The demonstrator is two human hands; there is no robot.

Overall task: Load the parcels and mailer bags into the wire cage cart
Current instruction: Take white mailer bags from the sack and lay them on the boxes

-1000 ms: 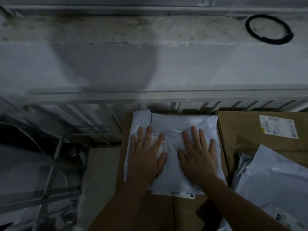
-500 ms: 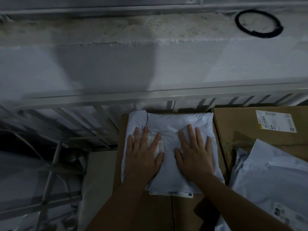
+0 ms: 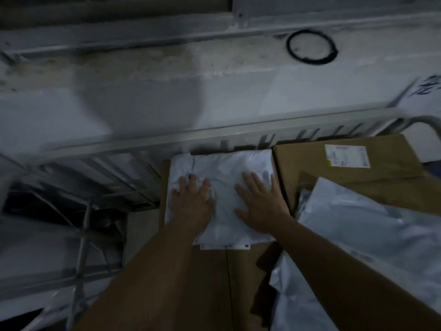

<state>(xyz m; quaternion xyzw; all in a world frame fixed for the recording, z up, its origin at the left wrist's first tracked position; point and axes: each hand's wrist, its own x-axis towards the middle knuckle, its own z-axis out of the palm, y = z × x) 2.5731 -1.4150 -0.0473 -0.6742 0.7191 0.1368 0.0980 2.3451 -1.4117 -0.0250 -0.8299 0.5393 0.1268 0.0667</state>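
Head view: 1 camera, dim and slightly blurred.
Your left hand (image 3: pixel 192 201): flat, fingers spread, pressing the left half of the white mailer bag (image 3: pixel 226 168).
Your right hand (image 3: pixel 260 204): flat, fingers straight, pressing its right half.
Mailer bag: under both your hands, on a brown box (image 3: pixel 214 271), its far edge near the wire cage cart rail (image 3: pixel 143 145).
Right side: a 2nd box (image 3: pixel 310 168), labelled, with another bag (image 3: pixel 358 223) lying on it.

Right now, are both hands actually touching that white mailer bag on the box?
Touching. The head view shows the left hand and right hand palm-down on the white mailer bag, no gap.
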